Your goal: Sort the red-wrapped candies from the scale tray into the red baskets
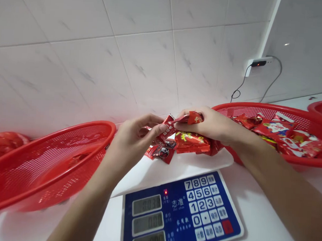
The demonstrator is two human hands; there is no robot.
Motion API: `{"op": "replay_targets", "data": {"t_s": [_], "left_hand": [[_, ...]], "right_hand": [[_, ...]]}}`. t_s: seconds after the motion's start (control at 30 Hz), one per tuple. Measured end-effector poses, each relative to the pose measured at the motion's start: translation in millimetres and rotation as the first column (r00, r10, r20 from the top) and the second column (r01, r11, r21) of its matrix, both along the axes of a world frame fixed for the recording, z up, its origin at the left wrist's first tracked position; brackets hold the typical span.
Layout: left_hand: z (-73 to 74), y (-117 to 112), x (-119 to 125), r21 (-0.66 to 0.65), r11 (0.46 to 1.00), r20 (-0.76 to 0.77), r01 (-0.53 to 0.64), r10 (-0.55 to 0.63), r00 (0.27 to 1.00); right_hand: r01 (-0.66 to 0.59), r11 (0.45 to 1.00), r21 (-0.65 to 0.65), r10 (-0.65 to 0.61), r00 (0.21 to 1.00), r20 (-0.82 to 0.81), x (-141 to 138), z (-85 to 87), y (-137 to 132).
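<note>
Over the white pan (pixel 136 173) of a digital scale (pixel 180 208), my two hands meet. My left hand (pixel 142 132) pinches a small red candy packet (pixel 165 131) with white lettering between thumb and fingers. My right hand (pixel 206 126) is closed around several red wrapped packets (pixel 193 142) with gold print, its thumb and fingertips close against the left hand's packet. Below the hands, a few small dark red packets (pixel 163 153) lie on the pan. The scale's top display reads a small value, too blurred to be certain.
At the left stands a red mesh basket (pixel 106 130) with some red packets deep inside. Another red basket (pixel 242 108) on the right holds several red packets (pixel 279 128). Red bagged goods (pixel 5 143) lie far left. A power socket (pixel 248 69) with cables is on the tiled wall.
</note>
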State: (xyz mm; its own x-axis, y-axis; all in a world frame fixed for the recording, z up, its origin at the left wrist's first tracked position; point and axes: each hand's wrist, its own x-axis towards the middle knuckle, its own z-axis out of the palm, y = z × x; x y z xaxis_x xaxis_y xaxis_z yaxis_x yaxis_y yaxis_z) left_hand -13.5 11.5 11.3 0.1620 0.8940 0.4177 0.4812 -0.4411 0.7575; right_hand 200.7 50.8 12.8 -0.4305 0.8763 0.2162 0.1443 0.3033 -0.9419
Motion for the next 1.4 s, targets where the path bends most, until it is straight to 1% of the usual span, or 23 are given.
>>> {"op": "replay_targets", "data": {"t_s": [0.1,0.17,0.27,0.37,0.43,0.5,0.57,0.6,0.67,0.73,0.83,0.93,1.0,1.07,1.1,1.13,1.17,1.23,1.27,1.3,1.33,1.37,1.4], "left_hand": [[2.8,0,-4,-0.109,0.991,0.052,0.071,-0.066,0.996],[3.2,3,-8,-0.167,0.978,0.09,0.127,-0.113,0.989],[2.7,7,-13,-0.173,0.972,0.116,0.158,-0.139,0.983],[2.4,7,-14,-0.147,0.981,0.042,0.128,-0.123,0.992],[2.3,6,-14,-0.067,0.997,-0.024,0.035,-0.036,0.999],[1.6,4,-12,0.047,0.996,-0.041,-0.073,0.075,0.996],[-0.2,2,-8,0.168,0.974,-0.01,-0.151,0.155,0.988],[-1.5,1,-6,0.227,0.959,0.005,-0.171,0.175,0.985],[-4.6,-1,-2,0.363,0.911,0.001,-0.196,0.211,0.978],[-7.7,-3,1,0.487,0.847,-0.043,-0.212,0.266,0.963],[-11.0,-3,2,0.586,0.778,-0.087,-0.225,0.336,0.938],[-11.8,-3,0,0.625,0.75,-0.108,-0.217,0.359,0.927],[-10.4,-4,0,0.658,0.735,-0.15,-0.162,0.339,0.929],[-7.4,-5,1,0.67,0.735,-0.196,-0.098,0.303,0.933],[-5.6,-6,1,0.657,0.749,-0.202,-0.086,0.285,0.937],[-3.7,-6,0,0.621,0.778,-0.183,-0.096,0.263,0.947],[-1.8,-6,-1,0.556,0.822,-0.131,-0.122,0.232,0.964],[1.5,-4,-4,0.343,0.928,0.021,-0.142,0.143,0.989],[2.7,-2,-6,0.211,0.971,0.088,-0.116,0.099,0.991],[3.5,-1,-7,0.084,0.994,0.132,-0.07,0.059,0.989],[3.9,1,-9,-0.011,1.0,0.157,-0.025,0.026,0.987],[4.0,2,-10,-0.069,0.998,0.164,0.011,0.0,0.986],[3.7,4,-10,-0.097,0.995,0.165,0.033,-0.016,0.986]], "right_hand": [[-0.002,1.0,0.01,0.003,0.996,-0.087,-2,-1.6,2],[-0.018,1.0,0.001,0.018,0.996,-0.088,-2,-2.6,5],[-0.037,0.999,-0.03,0.036,0.999,-0.028,1,-4.4,7],[-0.077,0.996,-0.052,0.076,0.997,-0.021,4,-5.4,8],[-0.085,0.993,-0.078,0.08,0.995,-0.061,5,-5.0,7],[-0.074,0.991,-0.113,0.063,0.993,-0.098,5,-4.1,7],[-0.075,0.984,-0.161,0.055,0.991,-0.124,5,-3.8,8],[-0.086,0.978,-0.189,0.059,0.988,-0.144,4,-3.8,9],[-0.132,0.961,-0.243,0.078,0.972,-0.221,2,-4.1,9],[-0.168,0.945,-0.28,0.078,0.949,-0.306,0,-4.0,8],[-0.157,0.938,-0.309,0.034,0.929,-0.369,-1,-3.1,7],[-0.153,0.929,-0.336,0.001,0.911,-0.412,0,-3.0,6],[-0.152,0.933,-0.326,0.003,0.91,-0.416,0,-3.9,6],[-0.13,0.948,-0.29,0.007,0.921,-0.39,-1,-5.0,6],[-0.111,0.957,-0.269,0.005,0.93,-0.367,-1,-5.5,6],[-0.091,0.965,-0.248,0.002,0.941,-0.339,-2,-5.6,6],[-0.068,0.972,-0.226,-0.005,0.95,-0.312,-2,-5.5,5],[-0.029,0.984,-0.176,-0.018,0.966,-0.257,-2,-4.7,4],[-0.011,0.99,-0.143,-0.022,0.973,-0.228,-2,-4.3,4],[0.002,0.995,-0.102,-0.023,0.979,-0.2,-3,-4.1,4],[0.012,0.998,-0.058,-0.022,0.984,-0.175,-3,-4.2,4],[0.018,1.0,-0.014,-0.02,0.988,-0.155,-4,-4.8,4],[0.022,0.999,0.023,-0.018,0.99,-0.14,-5,-5.8,5]]}}
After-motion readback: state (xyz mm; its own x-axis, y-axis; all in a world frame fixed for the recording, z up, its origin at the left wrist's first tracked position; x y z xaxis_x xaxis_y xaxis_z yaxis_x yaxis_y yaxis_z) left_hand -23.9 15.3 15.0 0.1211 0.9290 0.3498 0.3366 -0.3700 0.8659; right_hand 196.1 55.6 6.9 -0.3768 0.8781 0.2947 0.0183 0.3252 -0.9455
